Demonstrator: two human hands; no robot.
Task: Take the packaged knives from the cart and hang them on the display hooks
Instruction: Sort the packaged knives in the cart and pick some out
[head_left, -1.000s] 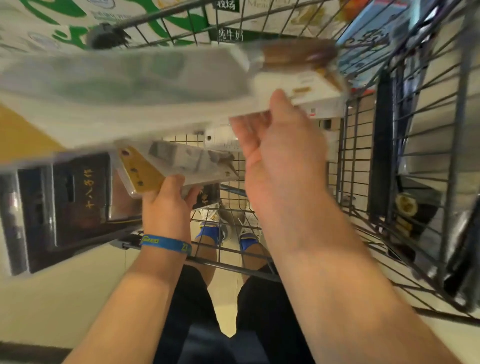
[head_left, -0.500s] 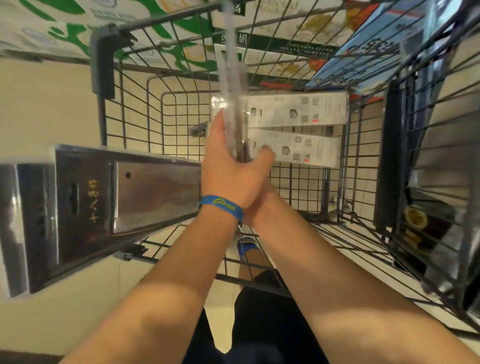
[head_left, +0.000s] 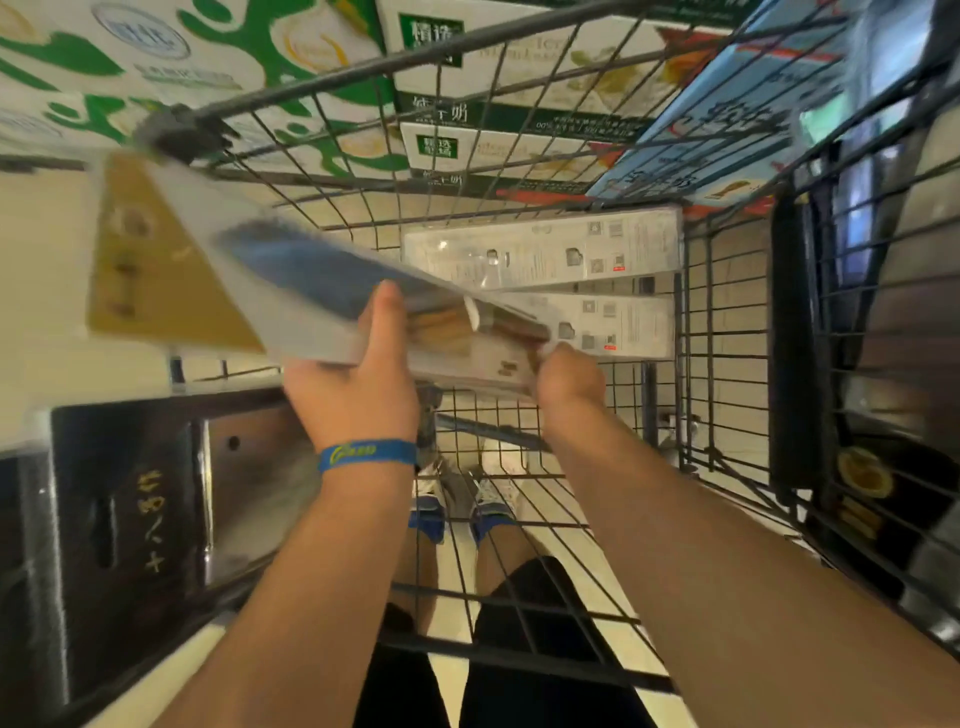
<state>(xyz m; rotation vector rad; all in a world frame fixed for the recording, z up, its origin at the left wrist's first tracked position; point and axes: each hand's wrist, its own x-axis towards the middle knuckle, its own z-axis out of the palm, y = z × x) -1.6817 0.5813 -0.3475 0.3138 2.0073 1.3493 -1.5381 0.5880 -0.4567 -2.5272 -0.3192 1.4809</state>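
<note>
I hold a packaged knife (head_left: 291, 291) in clear plastic with a gold card end, tilted over the wire cart (head_left: 727, 322). My left hand (head_left: 358, 384), with a blue wristband, grips the package at its middle from below, thumb on top. My right hand (head_left: 569, 376) grips its handle end. Two more packaged knives (head_left: 545, 254) lie flat in the cart's far end, backs up. No display hooks are in view.
A dark cleaver package (head_left: 156, 499) juts out at lower left. Dark packages (head_left: 862, 467) stand along the cart's right side. Stacked cartons (head_left: 467, 67) fill the background beyond the cart. My legs and shoes show through the cart's wire floor.
The package stood edge-on and upright in both hands half a second ago; now it is swung flat, its gold end out to the left, with my hands spread apart along it.
</note>
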